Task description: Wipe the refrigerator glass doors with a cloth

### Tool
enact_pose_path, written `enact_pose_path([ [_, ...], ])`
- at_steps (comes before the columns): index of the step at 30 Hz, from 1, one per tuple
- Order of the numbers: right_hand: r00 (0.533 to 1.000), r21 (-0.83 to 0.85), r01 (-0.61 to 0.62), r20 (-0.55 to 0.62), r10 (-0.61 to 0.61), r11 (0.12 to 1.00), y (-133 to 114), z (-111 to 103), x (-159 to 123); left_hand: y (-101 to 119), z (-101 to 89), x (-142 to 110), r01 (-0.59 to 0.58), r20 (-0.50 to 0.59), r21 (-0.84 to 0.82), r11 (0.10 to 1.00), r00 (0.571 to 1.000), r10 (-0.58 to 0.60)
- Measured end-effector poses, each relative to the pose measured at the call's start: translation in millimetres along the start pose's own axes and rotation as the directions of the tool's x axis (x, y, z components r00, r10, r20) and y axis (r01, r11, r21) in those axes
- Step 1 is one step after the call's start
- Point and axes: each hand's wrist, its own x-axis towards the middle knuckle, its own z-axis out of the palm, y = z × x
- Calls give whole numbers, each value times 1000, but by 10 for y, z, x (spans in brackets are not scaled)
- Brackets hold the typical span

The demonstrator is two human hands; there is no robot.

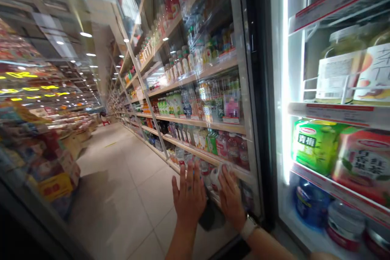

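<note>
Left to right along the aisle: a low display bin of packaged goods [51, 162] is standing at the left, with a yellow carton [55, 187] showing on its side, and pale floor tiles [122, 178] are running toward the far end of the store. Wooden shelves of bottled drinks [195, 89] are rising behind the glass, lining the aisle's right side.

Near the centre, the left hand [189, 195] is resting open with its fingers spread, flat against the glass door [243, 138]. The right hand [231, 199], wearing a white wrist band [248, 227], is sitting just beside it; the two hands are apart, neither clamped on the other. A white cylindrical object [219, 174] is showing at the right hand's fingers (whether it is gripped or standing behind the glass, the view cannot settle).

At the far right, the lit chiller is displaying jars [338, 73] above a white shelf rail [338, 113], a green carton [317, 146] beside a red-and-white package [362, 162], and a blue bottle [310, 205] on the lowest shelf.
</note>
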Motion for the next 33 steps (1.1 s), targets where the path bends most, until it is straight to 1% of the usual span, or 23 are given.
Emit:
enact_pose_path([
  [2, 997, -23, 68, 27, -67, 997, 45, -18, -272, -1, -13, 16, -8, -6, -6, 1000, 1000, 8],
  [4, 992, -27, 123, 34, -122, 992, 63, -28, -461, -1, -23, 24, -13, -6, -10, 1000, 1000, 13],
  [6, 988, -21, 148, 37, -147, 989, 49, -19, -505, 0, -28, 25, -11, 2, -16, 1000, 1000, 11],
  [7, 990, -18, 140, 38, -139, 990, 32, -10, -463, 1, -29, 23, -8, 6, -20, 1000, 1000, 8],
  [9, 997, -6, 72, 40, -72, 997, -14, 4, -262, 3, -26, 18, 0, 13, -24, 1000, 1000, 0],
  [11, 999, 18, -45, 14, 45, 999, -53, -8, 49, 4, -21, 13, -1, 17, -28, 1000, 1000, 2],
  [13, 985, 54, -163, -48, 166, 985, -63, -56, 385, 4, -17, 11, -1, 9, -24, 1000, 1000, 1],
  [14, 976, 69, -202, -71, 207, 977, -54, -90, 535, 3, -17, 10, -3, 5, -17, 1000, 1000, 4],
  [17, 961, 87, -241, -116, 250, 967, 6, -185, 839, -2, -27, 7, -13, 10, 20, 1000, 1000, 13],
  [20, 958, 81, -235, -150, 245, 969, 60, -212, 902, -8, -43, 1, -26, 36, 38, 999, 999, 25],
  [23, 957, 62, -232, -164, 239, 971, 91, -175, 783, -10, -44, -3, -30, 45, 29, 999, 999, 28],
  [25, 962, 41, -217, -161, 221, 975, 129, -144, 614, -6, -36, 0, -18, 34, 13, 1000, 999, 17],
  [27, 973, 12, -184, -141, 184, 983, 195, -121, 379, 0, -27, 6, -2, 14, -9, 1000, 1000, 2],
  [31, 995, -53, -73, -72, 69, 996, 344, -111, -148, 7, -20, 14, 6, 7, -38, 999, 1000, -5],
  [33, 997, -68, -63, -46, 60, 996, 371, -105, -323, 8, -20, 12, 14, 11, -41, 999, 1000, -13],
])
